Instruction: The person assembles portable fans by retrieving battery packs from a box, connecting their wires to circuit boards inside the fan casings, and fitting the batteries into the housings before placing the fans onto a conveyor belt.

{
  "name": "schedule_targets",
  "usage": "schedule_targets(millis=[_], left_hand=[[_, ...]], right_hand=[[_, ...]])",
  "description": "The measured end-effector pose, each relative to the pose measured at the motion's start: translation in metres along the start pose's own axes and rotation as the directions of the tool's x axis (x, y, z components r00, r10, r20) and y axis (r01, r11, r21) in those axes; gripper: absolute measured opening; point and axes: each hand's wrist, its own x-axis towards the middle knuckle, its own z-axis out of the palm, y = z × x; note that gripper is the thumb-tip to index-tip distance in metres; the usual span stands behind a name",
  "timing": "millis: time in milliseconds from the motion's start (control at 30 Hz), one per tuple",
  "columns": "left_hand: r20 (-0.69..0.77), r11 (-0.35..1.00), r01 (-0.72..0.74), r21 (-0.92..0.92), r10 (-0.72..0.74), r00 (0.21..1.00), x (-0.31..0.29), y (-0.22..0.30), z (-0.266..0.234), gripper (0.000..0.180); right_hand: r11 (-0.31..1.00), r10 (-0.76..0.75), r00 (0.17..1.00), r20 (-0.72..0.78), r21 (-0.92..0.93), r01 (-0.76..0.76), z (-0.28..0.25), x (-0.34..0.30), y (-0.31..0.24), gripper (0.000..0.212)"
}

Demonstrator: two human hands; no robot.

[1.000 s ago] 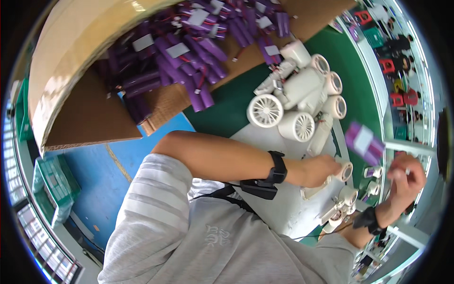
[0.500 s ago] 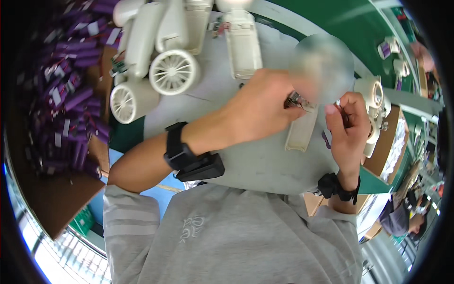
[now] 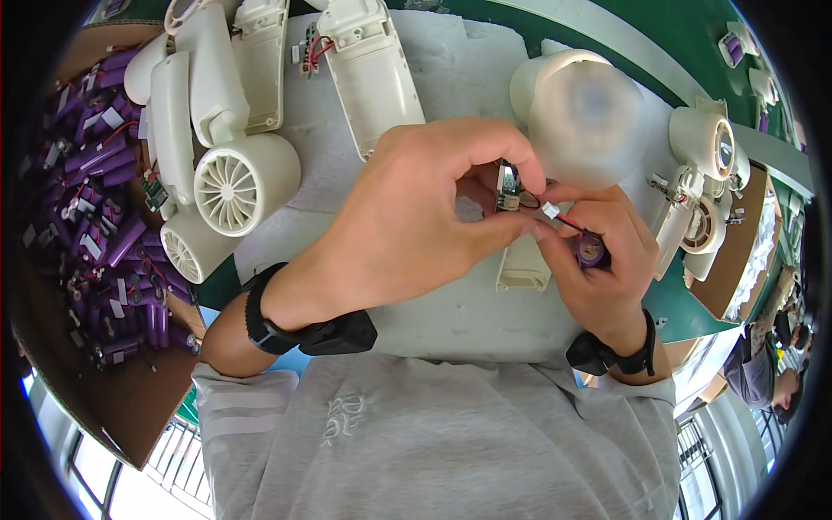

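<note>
My left hand [image 3: 433, 204] grips a small green circuit board [image 3: 508, 185] between thumb and fingers, above the middle of the work surface. In my right hand [image 3: 611, 264] is a purple battery cell [image 3: 591, 250], end toward me. Red and black wires run from the cell to a white plug [image 3: 550, 211], which sits by the fingertips of both hands, near the board. Whether the plug is seated in the board cannot be made out. Under the hands lies a cream handle shell [image 3: 524, 267], partly covered. Beyond them stands a round cream housing [image 3: 526, 85], partly blurred.
To the left, a cardboard box [image 3: 130, 425] holds many purple cells [image 3: 121, 238]. Cream fan housings [image 3: 247, 184] stand beside it. An open shell [image 3: 373, 78] lies at the back near a wired board [image 3: 309, 52]. More housings [image 3: 700, 143] and a carton [image 3: 732, 269] are on the right.
My hands have come closer together, and the board, plug and purple cell now show more plainly. The whole view has shifted with my head.
</note>
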Motion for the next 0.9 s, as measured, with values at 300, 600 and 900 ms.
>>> schedule_targets(millis=[300, 600, 900], left_hand=[[-0.01, 0.999, 0.026, -0.036, -0.026, 1.0, 0.005, -0.006, -0.003, 0.033], [-0.025, 0.994, 0.087, -0.073, -0.089, 0.996, 0.005, -0.011, -0.003, 0.032], [0.08, 0.999, 0.024, -0.026, -0.022, 0.997, 0.004, -0.014, -0.008, 0.031]], right_hand=[[0.996, 0.062, 0.998, 0.024, -0.065, -0.061, 0.004, 0.001, 0.007, 0.025], [0.986, 0.133, 0.991, 0.003, -0.103, -0.132, 0.01, 0.001, 0.006, 0.024], [0.988, 0.058, 0.998, 0.005, -0.144, -0.057, 0.013, -0.005, 0.007, 0.028]])
